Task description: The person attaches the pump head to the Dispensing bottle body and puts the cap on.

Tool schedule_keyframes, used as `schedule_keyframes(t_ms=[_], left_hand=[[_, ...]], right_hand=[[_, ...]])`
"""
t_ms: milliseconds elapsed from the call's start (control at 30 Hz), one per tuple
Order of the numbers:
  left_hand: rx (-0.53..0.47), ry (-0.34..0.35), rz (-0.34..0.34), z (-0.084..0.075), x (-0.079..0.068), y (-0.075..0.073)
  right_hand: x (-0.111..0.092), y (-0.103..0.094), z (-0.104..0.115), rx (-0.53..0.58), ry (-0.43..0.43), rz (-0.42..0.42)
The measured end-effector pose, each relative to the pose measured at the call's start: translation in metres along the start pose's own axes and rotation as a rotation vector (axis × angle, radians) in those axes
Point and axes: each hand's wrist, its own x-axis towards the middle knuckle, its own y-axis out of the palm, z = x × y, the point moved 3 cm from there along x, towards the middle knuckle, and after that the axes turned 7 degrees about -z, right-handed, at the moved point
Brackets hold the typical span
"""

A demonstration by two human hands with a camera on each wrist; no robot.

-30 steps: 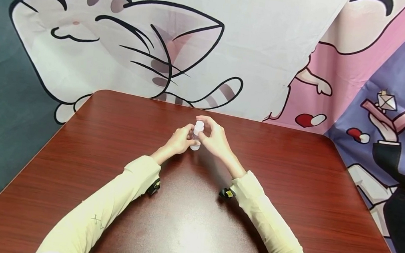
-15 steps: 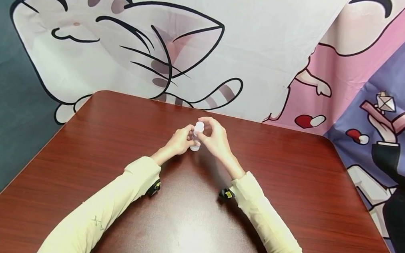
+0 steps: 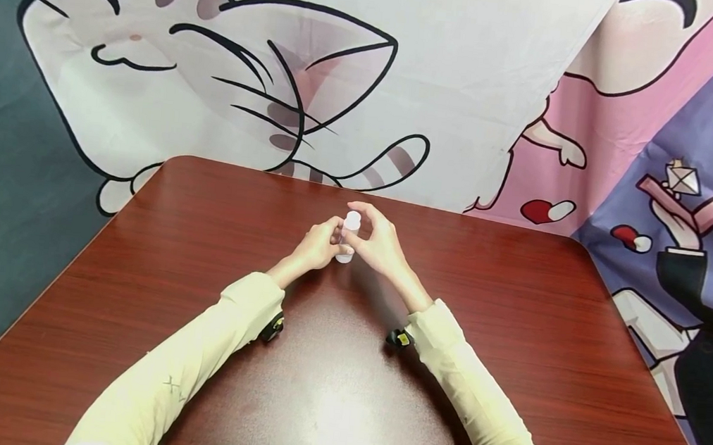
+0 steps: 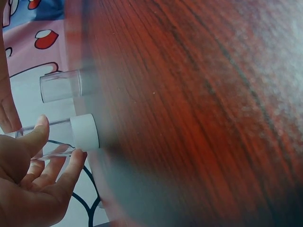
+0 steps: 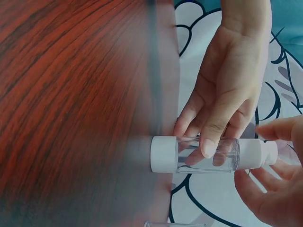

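A small clear bottle [image 3: 353, 220] with a white base [image 5: 164, 154] and a white top [image 5: 250, 153] stands upright near the far side of the table. My left hand [image 3: 314, 248] grips its clear body from the left, thumb across the front in the right wrist view. From the other side, my right hand [image 3: 381, 246] holds the white top between thumb and fingers. In the left wrist view, the left thumb and fingers [image 4: 73, 175] surround the bottle just above the white base, while part of the right hand shows at the left edge.
A clear, cup-like cap [image 4: 61, 86] stands on the table close to the bottle, behind my right hand in the head view. The reddish-brown table [image 3: 202, 237] ends at a fabric backdrop [image 3: 470, 84] with cartoon drawings.
My right thumb has shifted slightly leftward across the bottle's upper part. The bottle and my left hand stay in place.
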Motion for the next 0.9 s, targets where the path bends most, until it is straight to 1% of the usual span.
schedule_keyframes(t_ms=[33, 67, 267, 500, 700, 833, 900], left_hand=[[0.001, -0.022, 0.012, -0.0028, -0.0012, -0.0012], [0.001, -0.025, 0.012, -0.0034, -0.0015, -0.0013], [0.022, -0.031, 0.011, -0.0055, -0.0034, -0.0009], [0.003, -0.048, 0.017, -0.0038, -0.0037, 0.0003], [0.006, -0.027, 0.01, -0.0036, -0.0025, -0.0008], [-0.005, -0.016, 0.01, -0.0039, -0.0028, -0.0012], [-0.008, -0.014, 0.011, -0.0036, -0.0027, -0.0007]], right_hand=[[-0.0001, 0.0001, 0.0004, 0.01, -0.005, 0.009], [-0.0003, 0.0, 0.0008, 0.013, -0.01, 0.014], [-0.0015, -0.0014, 0.0002, -0.021, -0.035, 0.002], [-0.003, -0.0019, -0.0009, -0.028, -0.029, -0.015], [-0.001, -0.0029, -0.001, -0.032, -0.024, -0.039], [-0.0001, -0.0034, -0.0012, -0.027, -0.001, -0.052], [0.0003, -0.0034, -0.0021, -0.042, 0.01, -0.052]])
